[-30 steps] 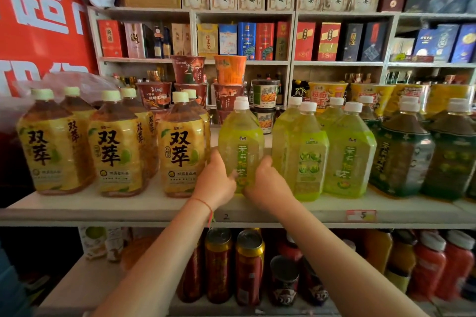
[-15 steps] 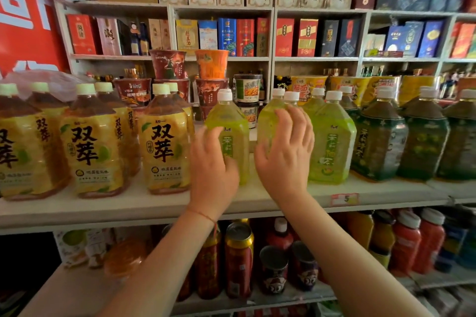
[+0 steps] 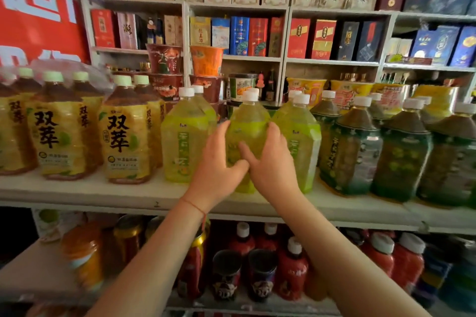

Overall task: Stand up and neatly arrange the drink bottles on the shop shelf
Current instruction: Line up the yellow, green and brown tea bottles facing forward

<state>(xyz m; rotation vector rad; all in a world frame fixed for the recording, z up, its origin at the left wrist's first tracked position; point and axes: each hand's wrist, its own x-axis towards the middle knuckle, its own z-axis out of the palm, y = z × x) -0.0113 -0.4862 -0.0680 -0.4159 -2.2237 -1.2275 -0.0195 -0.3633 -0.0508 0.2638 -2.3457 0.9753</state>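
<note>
A light green drink bottle (image 3: 247,123) with a white cap stands upright at the front of the white shelf (image 3: 103,194). My left hand (image 3: 216,162) wraps its left side and my right hand (image 3: 270,162) wraps its right side; the thumbs meet on its label. Another light green bottle (image 3: 184,141) stands just left of it, a third (image 3: 298,136) just right. Yellow-labelled tea bottles (image 3: 123,136) fill the shelf's left part. Dark green bottles (image 3: 355,149) fill its right part. All stand upright.
Instant noodle cups (image 3: 206,60) and tubs sit behind the bottles. Boxed goods (image 3: 257,36) line the upper shelves. Red bottles (image 3: 291,265) and cans (image 3: 226,275) crowd the lower shelf. A red banner (image 3: 38,8) hangs at top left.
Both hands left the leftmost light green bottle and moved right. They now grip the middle light green bottle from both sides. The view shifted slightly right.
</note>
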